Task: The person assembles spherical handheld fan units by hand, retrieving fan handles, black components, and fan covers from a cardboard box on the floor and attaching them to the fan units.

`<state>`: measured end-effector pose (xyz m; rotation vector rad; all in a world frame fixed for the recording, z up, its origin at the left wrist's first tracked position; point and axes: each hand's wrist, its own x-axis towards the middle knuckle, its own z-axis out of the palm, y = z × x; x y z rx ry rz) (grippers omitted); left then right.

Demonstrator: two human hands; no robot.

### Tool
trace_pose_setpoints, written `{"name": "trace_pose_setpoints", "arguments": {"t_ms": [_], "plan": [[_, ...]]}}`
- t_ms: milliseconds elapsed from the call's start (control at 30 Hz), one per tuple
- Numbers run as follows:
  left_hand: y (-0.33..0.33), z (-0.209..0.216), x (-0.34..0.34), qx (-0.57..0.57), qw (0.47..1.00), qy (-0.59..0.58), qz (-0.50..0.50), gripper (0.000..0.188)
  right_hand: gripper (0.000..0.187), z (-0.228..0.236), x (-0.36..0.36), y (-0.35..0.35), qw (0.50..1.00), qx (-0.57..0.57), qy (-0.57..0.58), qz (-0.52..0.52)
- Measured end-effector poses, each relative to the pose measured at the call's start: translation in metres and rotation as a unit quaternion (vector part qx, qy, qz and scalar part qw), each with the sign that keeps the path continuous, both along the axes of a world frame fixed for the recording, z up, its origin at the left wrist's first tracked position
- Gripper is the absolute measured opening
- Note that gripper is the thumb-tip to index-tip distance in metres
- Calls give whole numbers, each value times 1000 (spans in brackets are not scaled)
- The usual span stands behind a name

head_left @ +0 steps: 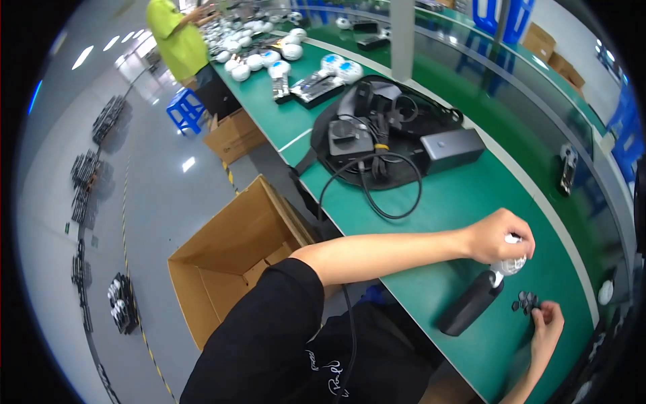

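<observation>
My left hand (501, 237) reaches across the green table, its fingers closed around the white round head (513, 264) of a device. The device's long black body (472, 303) lies slantwise below, toward the table's near edge. Part of the head is hidden behind my fingers. To the right, my right hand (548, 323) is at the edge of a cluster of small black hexagonal pads (523, 301). Thumb and fingertip pinch together at one of the pads there.
Beyond my left arm, an open black case (397, 176) holds cables and a grey box (453, 149). A looped black cable (418, 198) spills onto the table (431, 232). Below stands an open cardboard box (222, 269). White-headed devices (279, 67) crowd the far end near a person in yellow-green (176, 40).
</observation>
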<state>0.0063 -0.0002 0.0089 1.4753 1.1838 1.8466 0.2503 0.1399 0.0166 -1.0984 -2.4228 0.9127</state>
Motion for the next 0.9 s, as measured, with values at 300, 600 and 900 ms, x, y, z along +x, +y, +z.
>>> {"name": "trace_pose_setpoints", "arguments": {"t_ms": [300,600,900], "plan": [[1,3,-13,14,847,-454,-276,30,15,38,-49,-56,879,302,262,260],[-4,-3,12,-74,797,-488,-349,25,15,44,-61,-63,788,402,311,348],[-7,1,16,-102,781,-511,-345,31,16,52,-65,-64,845,323,278,324]]}}
